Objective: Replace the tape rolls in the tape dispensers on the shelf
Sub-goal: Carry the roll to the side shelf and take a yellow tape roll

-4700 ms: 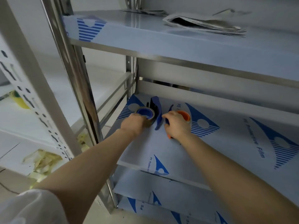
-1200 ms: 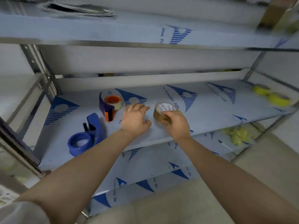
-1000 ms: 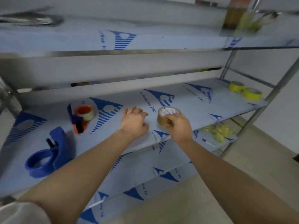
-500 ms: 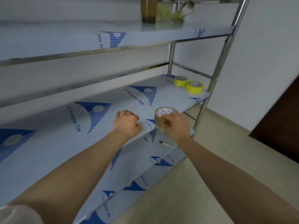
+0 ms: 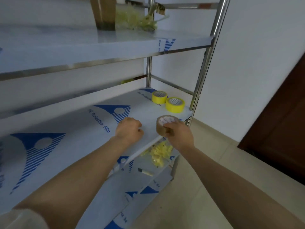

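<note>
Brown tape in right hand's grip — left hand fisted — "PE Protective Film" shelf.

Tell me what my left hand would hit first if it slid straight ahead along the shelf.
Likely the farther yellow tape roll; the left hand points that way across bare shelf. Depth is unclear, so it might skim past.

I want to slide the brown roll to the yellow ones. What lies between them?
In the head view, only bare film-covered shelf lies between the brown roll and the nearer yellow roll.
</note>
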Demonstrator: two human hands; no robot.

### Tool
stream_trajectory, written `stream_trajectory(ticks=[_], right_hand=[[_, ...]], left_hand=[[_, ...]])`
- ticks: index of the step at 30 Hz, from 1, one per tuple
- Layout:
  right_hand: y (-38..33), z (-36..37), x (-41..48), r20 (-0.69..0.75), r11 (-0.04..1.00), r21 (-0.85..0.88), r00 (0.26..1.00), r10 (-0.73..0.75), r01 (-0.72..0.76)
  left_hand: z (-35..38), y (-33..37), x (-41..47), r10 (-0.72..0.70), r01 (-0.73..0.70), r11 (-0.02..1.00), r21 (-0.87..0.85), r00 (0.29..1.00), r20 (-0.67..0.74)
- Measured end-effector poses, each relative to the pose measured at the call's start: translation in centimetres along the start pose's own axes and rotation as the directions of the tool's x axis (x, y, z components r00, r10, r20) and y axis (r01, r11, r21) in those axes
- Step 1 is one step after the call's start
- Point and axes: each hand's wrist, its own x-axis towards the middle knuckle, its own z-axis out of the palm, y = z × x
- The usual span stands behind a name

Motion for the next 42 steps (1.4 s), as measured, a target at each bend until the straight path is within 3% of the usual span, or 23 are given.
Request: stream_trajectory(ticks=[7, 13, 20, 25, 33, 42], right_hand=[[6.6, -0.7, 10.1, 0.011, 0.999, -0.042, 1.000, -0.008, 0.009], [11.8, -0.8, 14.9, -0.079, 0.999, 0.027, 0.996, 0.037, -0.035], [16.1, -0.7, 19.6, -0.095, 0.988, 0.151, 0.995, 0.008, 0.007], [20.0, -0.8, 22.9, -0.089, 0.976, 0.171, 0.989, -0.117, 0.131], [24.0, -1.1, 24.6, -0.159, 0.860, 0.259, 0.897, -0.412, 0.440], [26.9, -1.6, 24.3, -0.143, 0.778, 0.376, 0.861, -0.488, 0.503]], left_hand=[[2.0, 3.2, 11.0, -0.067, 0.072, 0.992, -0.100, 0.997, 0.047], [4.6, 6.3, 16.6, -0.040, 0.052, 0.991, -0.119, 0.994, 0.106], [7.1, 10.8, 21.8, 0.005, 0.002, 0.994, -0.105, 0.998, 0.067], [9.2, 15.5, 25.4, -0.038, 0.041, 0.999, -0.023, 0.995, 0.095], [10.9, 19.2, 26.9, -0.383, 0.387, 0.922, -0.013, 0.916, 0.122], [12.0, 21.2, 27.3, -0.397, 0.353, 0.908, 0.226, 0.898, 0.190]])
